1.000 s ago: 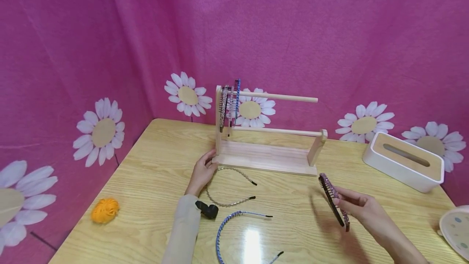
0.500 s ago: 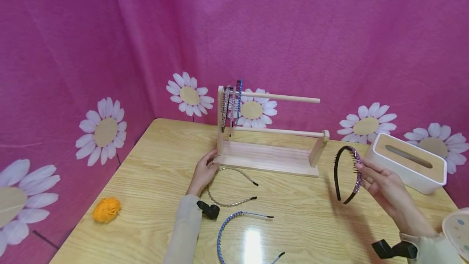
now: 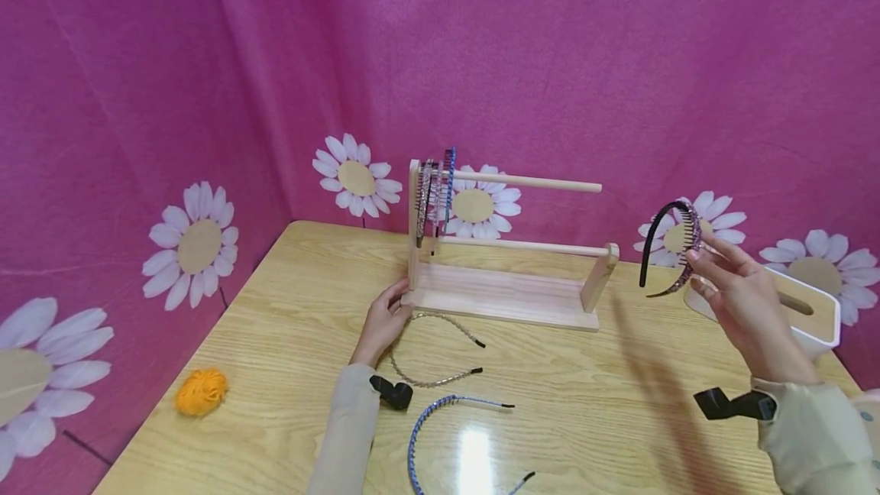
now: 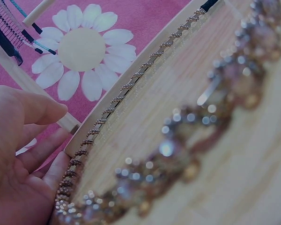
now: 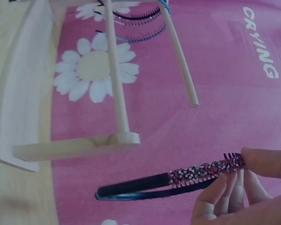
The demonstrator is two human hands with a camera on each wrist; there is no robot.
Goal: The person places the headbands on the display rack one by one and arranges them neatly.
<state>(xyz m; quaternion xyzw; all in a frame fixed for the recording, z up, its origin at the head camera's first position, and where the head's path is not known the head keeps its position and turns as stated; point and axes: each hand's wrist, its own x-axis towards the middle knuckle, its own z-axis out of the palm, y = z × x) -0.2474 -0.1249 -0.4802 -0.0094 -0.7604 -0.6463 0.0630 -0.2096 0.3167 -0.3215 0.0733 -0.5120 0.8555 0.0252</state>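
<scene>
- Your right hand (image 3: pixel 752 308) pinches a pink-and-purple sequined headband (image 5: pixel 194 173) between thumb and fingertips, grasping it by its glittering side.
- That headband is raised off the tabletop (image 3: pixel 564 418), its arch upward and its two tips pointing down; a row of black comb teeth lines its inner side.
- It is to the right of the wooden rack (image 3: pixel 498 295), apart from it, and in your head view your hand covers part of the white tissue box (image 3: pixel 821 310) with its wooden lid.
- Your left hand (image 3: pixel 381 325) touches the lower left end of the rack with its fingers lightly bent; you cannot tell from these views whether it grips the wood.
- Just beside that hand lies a beaded headband (image 4: pixel 246 77), flat on the table in front of the rack, with its black tips pointing right.
- Nearer to you lies a blue wrapped headband (image 3: pixel 412 449), also with its tips to the right and partly cut off by the frame.
- On the rack's upper bar (image 3: pixel 529 180), several headbands hang bunched at the left end, a blue one (image 3: pixel 451 182) outermost; the lower bar (image 3: pixel 529 247) runs across to the short right support.
- Over to your left sits a ball of orange yarn (image 3: pixel 201 393).
- A magenta cloth (image 3: pixel 536 59) with white daisies stands behind everything.
</scene>
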